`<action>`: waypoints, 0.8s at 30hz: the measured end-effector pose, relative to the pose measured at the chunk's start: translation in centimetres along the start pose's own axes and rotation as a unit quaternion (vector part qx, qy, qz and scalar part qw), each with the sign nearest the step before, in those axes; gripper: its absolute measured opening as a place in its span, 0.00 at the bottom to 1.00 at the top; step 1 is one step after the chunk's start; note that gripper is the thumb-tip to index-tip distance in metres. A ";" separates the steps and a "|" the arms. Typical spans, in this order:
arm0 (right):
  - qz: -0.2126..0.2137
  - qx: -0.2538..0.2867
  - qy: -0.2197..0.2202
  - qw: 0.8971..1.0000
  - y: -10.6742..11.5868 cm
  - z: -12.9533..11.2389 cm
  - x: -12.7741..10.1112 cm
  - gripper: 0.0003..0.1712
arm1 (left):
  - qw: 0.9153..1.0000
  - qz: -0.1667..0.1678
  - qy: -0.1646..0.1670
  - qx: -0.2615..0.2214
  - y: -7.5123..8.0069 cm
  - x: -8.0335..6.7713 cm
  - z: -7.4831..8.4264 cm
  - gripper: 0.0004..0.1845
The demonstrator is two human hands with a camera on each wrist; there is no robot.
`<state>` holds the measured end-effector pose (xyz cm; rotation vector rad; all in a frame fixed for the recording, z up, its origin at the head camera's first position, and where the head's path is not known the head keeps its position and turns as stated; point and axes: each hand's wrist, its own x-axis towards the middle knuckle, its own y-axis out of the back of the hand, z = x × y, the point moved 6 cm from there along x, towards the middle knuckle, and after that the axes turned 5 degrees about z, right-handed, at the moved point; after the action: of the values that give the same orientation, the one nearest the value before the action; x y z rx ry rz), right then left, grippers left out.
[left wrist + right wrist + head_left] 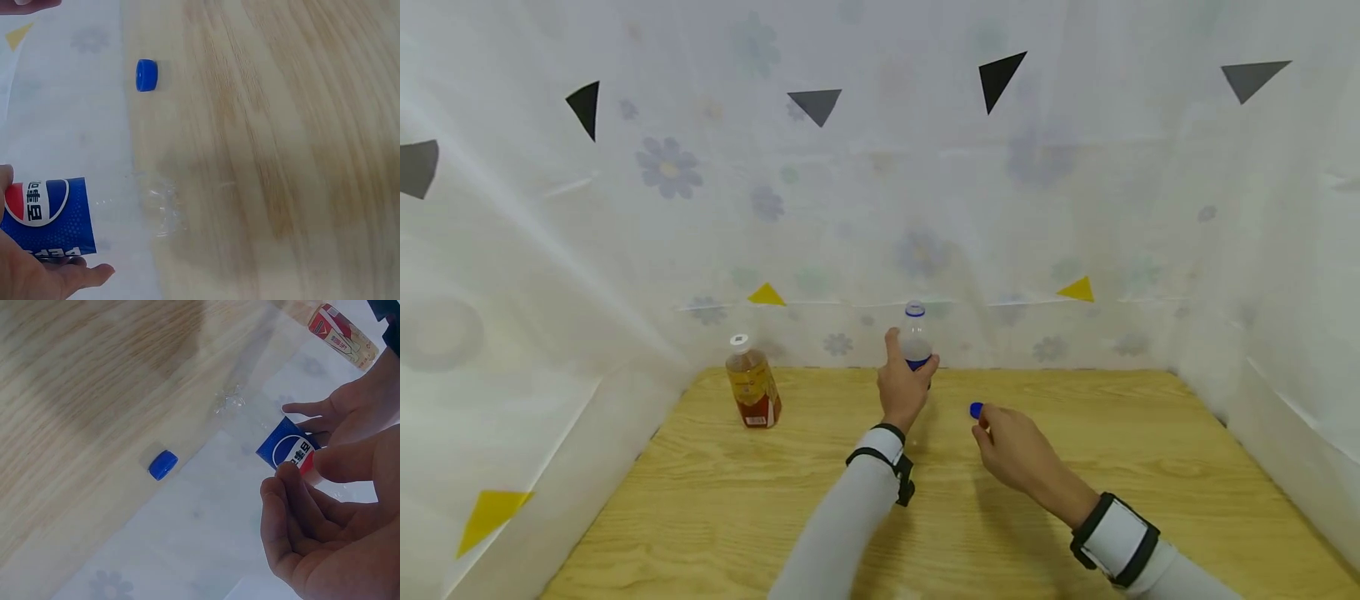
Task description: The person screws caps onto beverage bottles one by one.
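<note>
My left hand (pixel 902 388) grips a clear plastic Pepsi bottle (pixel 915 343) near the table's back edge. The bottle stands upright with its neck uncapped, and its blue Pepsi label (pixel 53 215) shows in the left wrist view. To the right of it, a blue bottle cap (pixel 976 410) lies on the table. My right hand (pixel 1018 450) hovers just by the cap. In the right wrist view its fingers (pixel 300 506) are loosely bent, the thumb is apart from them, and nothing is between; the cap (pixel 163 465) is clear of them.
A bottle of amber drink (pixel 754 385) with a white cap and yellow-red label stands on the left of the wooden table (pixel 737 517). A pale flower-patterned sheet (pixel 880 192) with coloured triangles hangs behind and along both sides.
</note>
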<state>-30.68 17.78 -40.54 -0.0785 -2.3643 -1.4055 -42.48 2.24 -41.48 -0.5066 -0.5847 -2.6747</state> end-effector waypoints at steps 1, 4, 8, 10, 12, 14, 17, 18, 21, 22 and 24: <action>-0.001 0.001 -0.001 1.000 0.0 0.0 0.0 0.06 | 1.000 -0.004 -0.001 -0.001 0.2 0.0 0.0 0.41; -0.007 0.003 -0.004 1.000 -0.2 0.1 0.1 0.06 | 1.000 -0.016 -0.018 0.006 0.9 0.0 0.5 0.41; -0.011 0.002 -0.010 1.000 -0.5 0.3 0.2 0.07 | 0.997 -0.056 -0.054 0.024 2.2 -0.2 1.7 0.40; -0.012 0.001 -0.014 1.000 -0.6 0.4 0.2 0.07 | 0.993 -0.087 -0.070 0.031 3.1 -0.5 2.5 0.40; -0.014 0.000 -0.018 1.000 -0.6 0.5 0.2 0.07 | 0.989 -0.114 -0.085 0.039 4.2 -1.2 3.1 0.40; -0.013 -0.002 -0.018 1.000 -0.6 0.6 0.2 0.07 | 0.985 -0.137 -0.098 0.041 5.4 -2.0 3.7 0.40; -0.007 -0.004 -0.018 1.000 -0.5 0.7 0.1 0.07 | 0.980 -0.166 -0.106 0.038 6.9 -3.5 4.1 0.40; -0.005 -0.004 -0.018 1.000 -0.5 0.8 0.1 0.07 | 0.978 -0.175 -0.105 0.033 7.3 -4.0 4.2 0.40; -0.006 -0.004 -0.020 1.000 -0.6 0.9 0.0 0.07 | 0.976 -0.193 -0.102 0.024 8.2 -5.4 4.1 0.39; -0.007 -0.004 -0.021 1.000 -0.6 1.0 0.0 0.07 | 0.975 -0.197 -0.100 0.021 8.4 -5.8 4.0 0.39; -0.008 -0.005 -0.023 1.000 -0.8 1.1 0.0 0.07 | 0.974 -0.202 -0.101 0.018 8.6 -6.5 4.0 0.39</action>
<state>-31.22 18.31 -41.61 -0.0944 -2.3995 -1.4381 -32.28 -1.55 -37.95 -0.7220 -0.8757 -3.0046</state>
